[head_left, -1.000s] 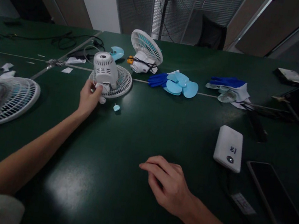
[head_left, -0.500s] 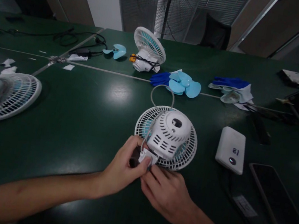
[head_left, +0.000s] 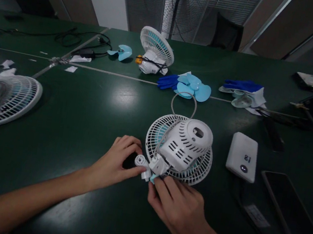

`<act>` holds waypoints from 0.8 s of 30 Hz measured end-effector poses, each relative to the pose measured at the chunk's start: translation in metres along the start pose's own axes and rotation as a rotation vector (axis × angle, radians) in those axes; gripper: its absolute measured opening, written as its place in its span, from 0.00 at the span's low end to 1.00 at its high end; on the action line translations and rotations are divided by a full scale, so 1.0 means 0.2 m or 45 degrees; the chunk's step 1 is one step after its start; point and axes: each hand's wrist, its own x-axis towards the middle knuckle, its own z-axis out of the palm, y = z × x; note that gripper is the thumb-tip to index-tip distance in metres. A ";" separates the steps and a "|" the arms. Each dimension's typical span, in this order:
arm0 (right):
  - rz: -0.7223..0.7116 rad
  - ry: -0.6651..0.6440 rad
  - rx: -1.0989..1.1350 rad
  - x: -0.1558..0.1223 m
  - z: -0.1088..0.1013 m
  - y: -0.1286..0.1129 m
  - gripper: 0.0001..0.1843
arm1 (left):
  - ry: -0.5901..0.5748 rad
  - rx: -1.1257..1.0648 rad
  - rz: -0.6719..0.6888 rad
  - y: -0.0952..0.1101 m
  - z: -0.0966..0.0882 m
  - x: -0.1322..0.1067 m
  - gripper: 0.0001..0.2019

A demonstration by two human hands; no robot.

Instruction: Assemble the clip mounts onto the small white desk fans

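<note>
A small white fan point(head_left: 186, 145) lies grille down on the green table, its vented motor housing facing up and a grey cord looping above it. A white bracket point(head_left: 159, 165) sticks out from the housing towards me. My left hand point(head_left: 118, 162) pinches a short white plastic joint piece point(head_left: 144, 166) between thumb and fingers, right beside that bracket. Closed at the bracket's near side, my right hand point(head_left: 179, 207) grips a small light-blue knob point(head_left: 153, 178), mostly hidden by the fingertips. Whether joint piece and bracket are attached cannot be made out.
Another fan point(head_left: 155, 51) stands at the back, with a light-blue blade point(head_left: 193, 87) and blue gloves point(head_left: 168, 81) nearer. A third fan point(head_left: 13, 100) lies at left. To the right are a white power bank point(head_left: 242, 156) and a phone point(head_left: 293, 210).
The fan has shifted slightly right and tilted. My left hand has moved left off the bracket onto the white joint piece, now exposed. My right hand stays by the bracket; the light-blue knob now shows.
</note>
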 end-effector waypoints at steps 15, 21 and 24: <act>-0.084 -0.082 -0.015 -0.03 0.04 0.00 0.13 | 0.280 -0.518 0.231 0.00 0.04 -0.03 0.08; -0.223 -0.299 0.010 -0.01 0.04 -0.05 0.29 | 0.395 -0.468 0.168 0.03 0.01 -0.01 0.08; -0.175 -0.471 -0.012 0.01 0.06 -0.07 0.38 | 0.433 -0.501 0.088 0.04 0.01 0.00 0.12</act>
